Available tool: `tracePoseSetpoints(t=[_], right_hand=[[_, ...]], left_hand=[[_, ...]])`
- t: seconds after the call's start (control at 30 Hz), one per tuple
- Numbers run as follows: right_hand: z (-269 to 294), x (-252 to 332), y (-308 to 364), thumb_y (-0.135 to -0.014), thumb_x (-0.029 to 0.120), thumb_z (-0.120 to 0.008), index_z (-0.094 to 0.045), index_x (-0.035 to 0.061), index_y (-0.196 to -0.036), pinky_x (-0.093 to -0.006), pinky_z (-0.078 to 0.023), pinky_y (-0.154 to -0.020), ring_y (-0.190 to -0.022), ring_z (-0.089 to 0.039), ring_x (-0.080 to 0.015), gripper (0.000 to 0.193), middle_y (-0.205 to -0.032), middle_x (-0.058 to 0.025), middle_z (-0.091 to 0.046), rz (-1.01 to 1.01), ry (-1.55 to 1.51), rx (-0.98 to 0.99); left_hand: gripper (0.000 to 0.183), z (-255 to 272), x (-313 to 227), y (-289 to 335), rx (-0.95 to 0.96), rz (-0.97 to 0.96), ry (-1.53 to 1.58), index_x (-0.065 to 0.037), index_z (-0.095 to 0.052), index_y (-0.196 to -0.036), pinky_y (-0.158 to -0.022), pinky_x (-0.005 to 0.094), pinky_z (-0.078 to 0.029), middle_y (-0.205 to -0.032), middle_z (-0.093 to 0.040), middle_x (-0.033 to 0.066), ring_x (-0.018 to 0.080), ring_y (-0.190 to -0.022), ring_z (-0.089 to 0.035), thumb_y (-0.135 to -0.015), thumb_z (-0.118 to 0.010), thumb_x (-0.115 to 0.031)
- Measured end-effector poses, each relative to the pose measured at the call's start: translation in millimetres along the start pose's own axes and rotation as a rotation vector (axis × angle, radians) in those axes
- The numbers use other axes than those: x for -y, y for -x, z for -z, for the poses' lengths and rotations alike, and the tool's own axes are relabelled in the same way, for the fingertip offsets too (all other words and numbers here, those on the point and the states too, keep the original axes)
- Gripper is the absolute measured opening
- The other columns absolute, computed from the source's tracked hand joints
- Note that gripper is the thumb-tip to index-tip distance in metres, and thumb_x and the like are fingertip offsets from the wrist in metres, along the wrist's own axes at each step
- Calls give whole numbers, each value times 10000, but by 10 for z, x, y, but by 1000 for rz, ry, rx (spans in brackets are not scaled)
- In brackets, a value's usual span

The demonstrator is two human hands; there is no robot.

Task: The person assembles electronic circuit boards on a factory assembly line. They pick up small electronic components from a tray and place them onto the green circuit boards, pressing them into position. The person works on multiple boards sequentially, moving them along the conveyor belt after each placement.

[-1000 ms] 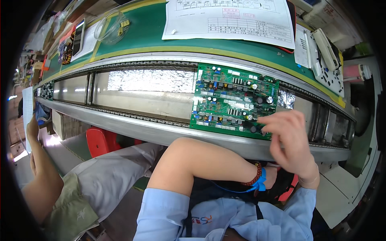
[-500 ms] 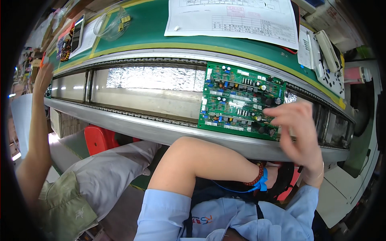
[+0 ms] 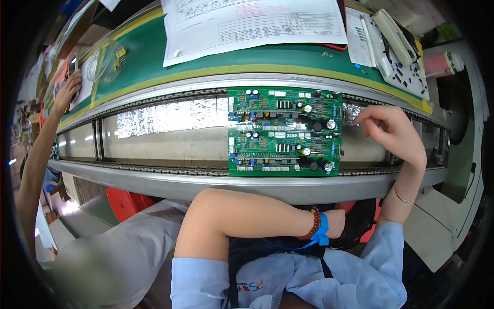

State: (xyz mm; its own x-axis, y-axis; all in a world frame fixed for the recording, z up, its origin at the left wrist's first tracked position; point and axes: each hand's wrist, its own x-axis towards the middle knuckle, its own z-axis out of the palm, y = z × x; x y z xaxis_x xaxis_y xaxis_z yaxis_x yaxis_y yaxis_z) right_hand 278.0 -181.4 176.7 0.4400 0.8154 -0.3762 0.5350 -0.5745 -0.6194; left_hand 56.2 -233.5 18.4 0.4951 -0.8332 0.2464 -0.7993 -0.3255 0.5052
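Observation:
A green circuit board (image 3: pixel 283 135), filled with white connectors, black capacitors and other small parts, lies across the conveyor rails (image 3: pixel 170 169) in front of me. My right hand (image 3: pixel 393 129) hovers just off its right edge. Its fingers are loosely bent and a little apart, and I see nothing in them. My left forearm lies bent across my body, with a red bead bracelet (image 3: pixel 310 226) and a blue wrist strap (image 3: pixel 322 230) at the wrist. My left hand (image 3: pixel 336 223) is low, below the near rail, beside something dark. Its fingers are hidden.
Printed sheets (image 3: pixel 252 31) lie on the green bench mat (image 3: pixel 206 66) beyond the conveyor. A clear round container (image 3: pixel 105 64) with yellow parts stands far left. Another person's hand (image 3: pixel 69 90) reaches there by a phone. A white tray (image 3: pixel 406 77) with small black parts lies right. A red stool (image 3: pixel 126 203) is below.
The board appears further left in view, which has shifted. My right hand has moved off it to its right side. The other person's hand has come down near the phone.

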Motion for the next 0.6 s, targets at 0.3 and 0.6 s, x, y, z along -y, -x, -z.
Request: tracePoseSetpoints(t=[0.3, 0.6], right_hand=[[-123, 37, -75, -738, 88, -527, -631, -20, -832, -326, -383, -483, -490, -490, -206, 177, -575, -131, -520, 71, 75, 134], [-218, 3, -129, -752, 83, -532, -622, -20, -826, -310, -383, -477, -483, -481, -174, 155, -567, -110, -518, 147, 22, 134]], left_hand=[[131, -41, -29, 33, 45, -3, -37, -119, -679, -661, -610, 340, -372, -686, -636, 36, 215, -700, -583, -700, -574, -185], [125, 229, 8, 101, 79, -25, -122, -160, -706, -694, -613, 343, -387, -702, -661, 13, 190, -693, -611, -710, -587, -196]])
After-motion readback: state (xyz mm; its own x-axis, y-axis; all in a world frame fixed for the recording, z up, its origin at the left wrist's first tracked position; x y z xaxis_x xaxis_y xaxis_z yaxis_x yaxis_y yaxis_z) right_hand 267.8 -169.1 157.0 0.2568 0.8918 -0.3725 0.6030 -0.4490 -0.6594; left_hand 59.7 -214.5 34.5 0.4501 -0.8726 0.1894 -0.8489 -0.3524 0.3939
